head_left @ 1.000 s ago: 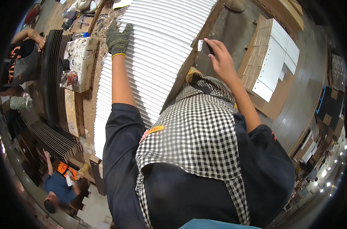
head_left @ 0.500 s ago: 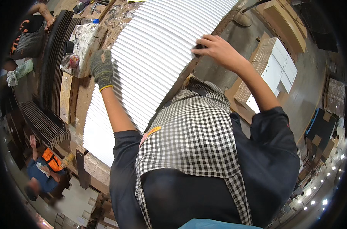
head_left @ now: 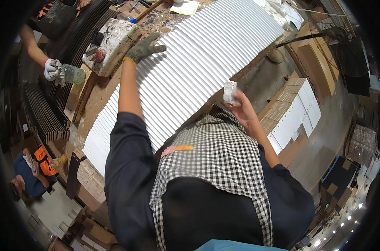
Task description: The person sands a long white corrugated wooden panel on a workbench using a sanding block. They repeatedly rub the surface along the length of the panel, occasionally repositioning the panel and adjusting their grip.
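A long row of narrow white strips [head_left: 198,58], packed side by side, slants across the table in front of me. My left hand [head_left: 140,52], in a dark grey knit glove with a yellow cuff, rests at their far left edge with fingers spread. At the near right edge, my bare right hand [head_left: 242,109] grips a small white block [head_left: 229,92] with a rough, blotchy face. The block stands up from the fingers beside the strips; whether it touches them I cannot tell. Its lower part is hidden by the hand.
Left of the strips lies a paint-stained slab [head_left: 116,42] on the brown worktable [head_left: 86,94]. A co-worker's gloved hand [head_left: 52,70] holds a clear greenish bottle [head_left: 74,74] near stacked dark strips [head_left: 43,111]. At right, white-faced boards [head_left: 296,111] are stacked; a fan [head_left: 340,46] stands beyond.
My left hand has slid farther along the strips, its fingers now spread. The right hand has drawn back toward me and turned, showing the white block. The co-worker's bottle has come nearer the table.
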Demonstrator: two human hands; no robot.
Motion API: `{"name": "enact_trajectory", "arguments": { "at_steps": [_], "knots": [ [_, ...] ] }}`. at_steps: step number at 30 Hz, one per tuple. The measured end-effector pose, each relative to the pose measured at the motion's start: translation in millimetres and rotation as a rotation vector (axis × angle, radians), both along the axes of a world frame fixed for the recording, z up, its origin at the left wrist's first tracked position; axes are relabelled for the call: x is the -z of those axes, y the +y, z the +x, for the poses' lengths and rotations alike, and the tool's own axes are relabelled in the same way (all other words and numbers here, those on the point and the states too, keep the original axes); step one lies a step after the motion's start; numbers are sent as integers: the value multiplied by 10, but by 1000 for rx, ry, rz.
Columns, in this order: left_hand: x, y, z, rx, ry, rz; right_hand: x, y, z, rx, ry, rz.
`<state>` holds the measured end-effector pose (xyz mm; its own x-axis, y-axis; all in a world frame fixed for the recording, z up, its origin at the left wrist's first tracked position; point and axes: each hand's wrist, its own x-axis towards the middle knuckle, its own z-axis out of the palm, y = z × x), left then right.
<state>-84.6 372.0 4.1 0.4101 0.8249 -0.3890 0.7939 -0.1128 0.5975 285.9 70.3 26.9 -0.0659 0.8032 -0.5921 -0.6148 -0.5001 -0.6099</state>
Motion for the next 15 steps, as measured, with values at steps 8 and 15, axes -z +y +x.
{"name": "enact_trajectory", "arguments": {
  "at_steps": [8, 15],
  "knots": [
    [184, 476, 435, 117, -133, -191, 12, 358, -285, 145, 60, 11],
    [-1, 673, 631, 63, -391, -234, 6, 491, -266, 170, 102, 31]
  ]
}}
